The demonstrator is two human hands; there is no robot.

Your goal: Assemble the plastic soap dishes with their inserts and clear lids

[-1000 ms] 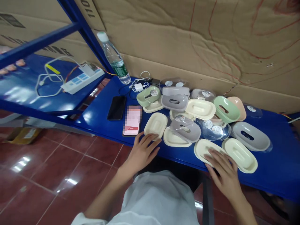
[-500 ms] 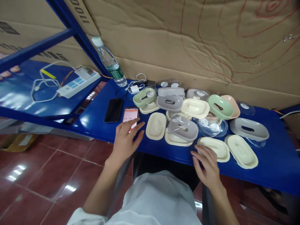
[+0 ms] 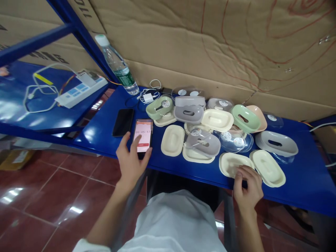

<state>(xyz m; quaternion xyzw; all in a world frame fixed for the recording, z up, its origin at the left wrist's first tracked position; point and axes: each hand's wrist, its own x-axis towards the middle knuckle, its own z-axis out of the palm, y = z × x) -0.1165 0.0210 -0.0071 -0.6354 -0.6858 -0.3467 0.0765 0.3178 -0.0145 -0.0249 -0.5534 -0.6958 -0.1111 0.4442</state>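
My left hand [image 3: 130,161] reaches over the near end of a lit phone [image 3: 143,135] lying on the blue shelf [image 3: 309,182], fingers apart and touching the phone's lower part. The screen shows a red timer display. My right hand [image 3: 247,187] rests at the shelf's front edge with fingers curled, touching the near rim of a cream oval soap-dish tray [image 3: 232,163]. A second cream tray [image 3: 267,167] lies just right of it. Another cream tray [image 3: 172,139] sits right of the phone.
A dark phone [image 3: 123,121] lies left of the lit one. Several soap dishes in green [image 3: 159,107], grey [image 3: 188,113], pink and clear plastic are piled toward the cardboard wall. A water bottle [image 3: 116,65], charger cable [image 3: 148,96] and power strip [image 3: 81,88] stand at the left.
My left hand moved left from the cream tray onto the lit phone. My right hand drew back from flat on the tray and curled its fingers at the shelf edge.
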